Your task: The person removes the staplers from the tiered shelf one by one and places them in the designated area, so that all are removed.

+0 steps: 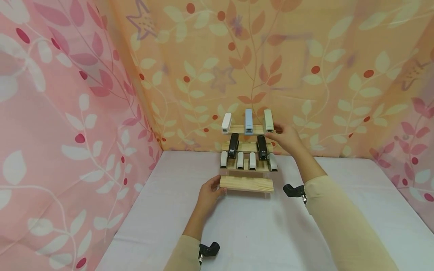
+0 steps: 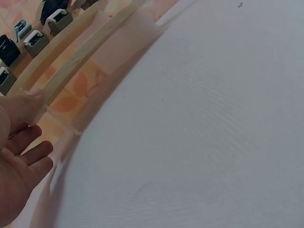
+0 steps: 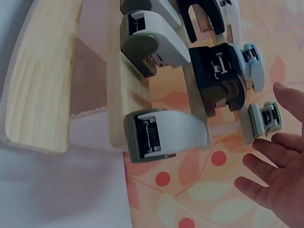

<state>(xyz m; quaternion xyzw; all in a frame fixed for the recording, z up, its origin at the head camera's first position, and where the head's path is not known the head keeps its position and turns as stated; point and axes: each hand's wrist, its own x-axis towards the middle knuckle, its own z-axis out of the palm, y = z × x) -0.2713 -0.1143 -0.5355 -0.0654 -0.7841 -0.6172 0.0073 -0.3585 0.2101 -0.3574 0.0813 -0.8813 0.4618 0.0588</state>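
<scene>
The left hand (image 1: 208, 194) pinches the near board (image 1: 246, 183) at its left end. Far right, the right hand (image 1: 287, 138) has fingers spread beside the green stapler (image 1: 268, 119).

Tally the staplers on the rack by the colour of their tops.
White staplers: 5
Black staplers: 2
Blue stapler: 1
Pale green stapler: 1
Total: 9

Stepped wooden rack (image 1: 246, 183), upright, nine staplers (image 1: 249, 119) in three rows
</scene>
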